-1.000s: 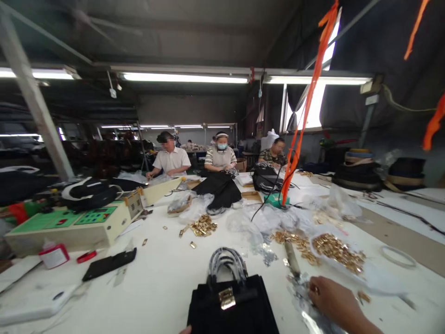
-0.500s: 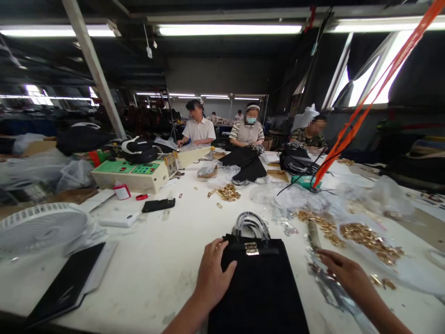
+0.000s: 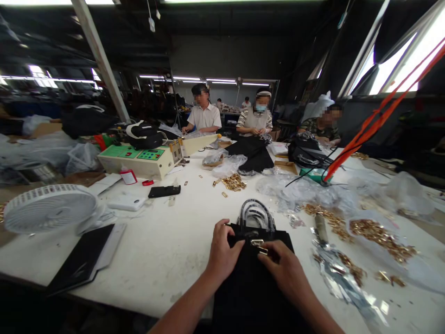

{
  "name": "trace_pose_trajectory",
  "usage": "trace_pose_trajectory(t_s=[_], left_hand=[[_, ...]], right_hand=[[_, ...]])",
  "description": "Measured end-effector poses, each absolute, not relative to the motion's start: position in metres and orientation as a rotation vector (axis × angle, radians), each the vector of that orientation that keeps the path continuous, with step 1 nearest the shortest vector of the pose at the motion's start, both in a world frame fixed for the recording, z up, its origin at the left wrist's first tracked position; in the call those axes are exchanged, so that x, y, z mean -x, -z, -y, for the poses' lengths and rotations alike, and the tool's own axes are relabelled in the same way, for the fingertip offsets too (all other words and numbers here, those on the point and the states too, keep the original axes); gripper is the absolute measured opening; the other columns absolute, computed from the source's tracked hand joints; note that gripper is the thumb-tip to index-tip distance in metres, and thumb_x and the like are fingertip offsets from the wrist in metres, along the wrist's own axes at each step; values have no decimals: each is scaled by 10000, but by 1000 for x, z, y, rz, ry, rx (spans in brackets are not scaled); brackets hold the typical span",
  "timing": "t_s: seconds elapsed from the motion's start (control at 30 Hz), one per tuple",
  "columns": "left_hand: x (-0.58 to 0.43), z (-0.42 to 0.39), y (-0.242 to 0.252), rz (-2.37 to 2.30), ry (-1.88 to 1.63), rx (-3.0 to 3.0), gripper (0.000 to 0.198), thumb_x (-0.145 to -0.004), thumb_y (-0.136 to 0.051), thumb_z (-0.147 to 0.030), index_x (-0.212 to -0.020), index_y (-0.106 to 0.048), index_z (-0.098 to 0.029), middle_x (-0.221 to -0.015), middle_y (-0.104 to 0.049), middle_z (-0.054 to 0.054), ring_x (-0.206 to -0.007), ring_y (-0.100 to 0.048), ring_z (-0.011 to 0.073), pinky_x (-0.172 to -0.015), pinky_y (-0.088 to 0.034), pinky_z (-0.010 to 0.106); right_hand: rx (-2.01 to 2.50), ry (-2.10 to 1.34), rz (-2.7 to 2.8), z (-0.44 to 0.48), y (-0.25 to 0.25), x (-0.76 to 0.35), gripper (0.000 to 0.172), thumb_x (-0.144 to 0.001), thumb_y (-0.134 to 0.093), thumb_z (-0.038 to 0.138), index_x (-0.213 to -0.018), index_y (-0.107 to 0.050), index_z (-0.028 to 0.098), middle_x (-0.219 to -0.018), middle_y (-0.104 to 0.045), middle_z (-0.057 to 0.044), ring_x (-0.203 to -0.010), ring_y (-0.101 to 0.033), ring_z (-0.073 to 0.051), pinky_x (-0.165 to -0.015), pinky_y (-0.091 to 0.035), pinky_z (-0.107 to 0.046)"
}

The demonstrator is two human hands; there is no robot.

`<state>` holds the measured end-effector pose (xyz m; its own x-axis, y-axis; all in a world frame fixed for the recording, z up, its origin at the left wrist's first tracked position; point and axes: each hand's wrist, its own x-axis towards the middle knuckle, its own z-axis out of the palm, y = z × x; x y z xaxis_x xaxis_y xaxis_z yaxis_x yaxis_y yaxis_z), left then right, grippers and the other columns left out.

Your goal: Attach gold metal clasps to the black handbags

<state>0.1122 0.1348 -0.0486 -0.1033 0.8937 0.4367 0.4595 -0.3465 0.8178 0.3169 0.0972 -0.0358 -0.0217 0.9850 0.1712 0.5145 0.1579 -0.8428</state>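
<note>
Left hand (image 3: 224, 250) grips upper left corner of black fabric handbag (image 3: 250, 287). Right hand (image 3: 283, 262) pinches small gold rectangular metal piece (image 3: 263, 251) at handbag's upper front.

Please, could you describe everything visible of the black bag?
The bag is black and matte, perhaps fabric, with shiny looped handles at its far end. A gold fitting sits near its top edge. It is at the table, its lower end running out of the picture; whether flat or tilted is unclear. The left hand touches its upper left part; the right hand holds a gold piece close to the fitting.
</note>
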Motion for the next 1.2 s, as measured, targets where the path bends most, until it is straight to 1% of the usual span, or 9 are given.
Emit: trace_pose_trajectory(t_s=[0.1,0.2,0.27,0.4,0.57,0.73,0.83,1.03,1.2], left_hand=[[-107,-131,41,-1460,-1484,-1490,141,-869,-670,-305,-867,-564,-211,-1218,-642,116,-1197,-617,282,-1057,-465,463],[-102,-125,34,-1368,-1421,-964,428,-823,-764,-436,-1136,-614,-186,-1029,-728,91,-981,-713,259,-950,-530,425],[-97,-119,29,-1182,-1319,-722,561,-762,-831,-445,-1204,-638,-159,-967,-755,92,-922,-736,266,-912,-551,413],[-89,-104,22,-1050,-1188,-587,430,-791,-806,-513,-987,-740,-136,-922,-770,122,-906,-741,295,-866,-567,408],[-91,-88,16,-1106,-1365,-679,407,-879,-710,-567,-987,-728,-176,-987,-762,68,-970,-697,246,-898,-522,338],[-95,-78,9,-1176,-1464,-744,379,-927,-664,-550,-997,-727,-182,-975,-722,42,-996,-638,223,-907,-476,313],[-95,-74,6,-1181,-1511,-759,349,-929,-671,-521,-996,-735,-184,-1035,-721,44,-1042,-619,222,-918,-465,301],[-97,-66,6,-1186,-1544,-755,361,-913,-697,-517,-1025,-751,-179,-1060,-730,46,-1003,-628,214,-898,-475,294],[-101,-59,1,-1163,-1531,-806,301,-957,-648,-490,-957,-721,-198,-989,-728,17,-995,-631,198,-934,-465,281]], right_hand=[[1385,-616,1679,-94,47,-309,265,-982,-586,463,-1094,-763,300,-1094,-673,-68,-1044,-657,-268,-937,-522,-388],[1388,-525,1712,-89,54,-305,323,-1020,-543,505,-1106,-774,297,-1032,-646,-80,-952,-658,-260,-829,-536,-370],[1383,-537,1722,-86,54,-305,332,-1026,-538,508,-1135,-770,296,-990,-659,-72,-898,-664,-251,-793,-537,-363],[1374,-676,1651,-83,40,-299,305,-997,-596,522,-1102,-771,295,-1083,-738,-53,-1017,-696,-259,-925,-536,-353],[1464,-834,1526,-80,15,-271,372,-934,-642,601,-1002,-764,256,-877,-767,-34,-810,-722,-246,-735,-557,-314],[1409,-792,1512,-78,-1,-247,366,-891,-679,608,-896,-760,251,-812,-756,-28,-728,-706,-231,-705,-561,-314],[1399,-826,1490,-74,-6,-242,372,-881,-681,613,-897,-762,250,-779,-751,-29,-690,-712,-236,-644,-555,-316],[1357,-887,1456,-63,-6,-236,358,-864,-707,582,-910,-745,229,-828,-759,-59,-687,-729,-243,-620,-583,-326],[1321,-840,1450,-59,-7,-228,358,-865,-700,533,-1041,-709,222,-832,-750,-60,-703,-729,-239,-644,-615,-334]])
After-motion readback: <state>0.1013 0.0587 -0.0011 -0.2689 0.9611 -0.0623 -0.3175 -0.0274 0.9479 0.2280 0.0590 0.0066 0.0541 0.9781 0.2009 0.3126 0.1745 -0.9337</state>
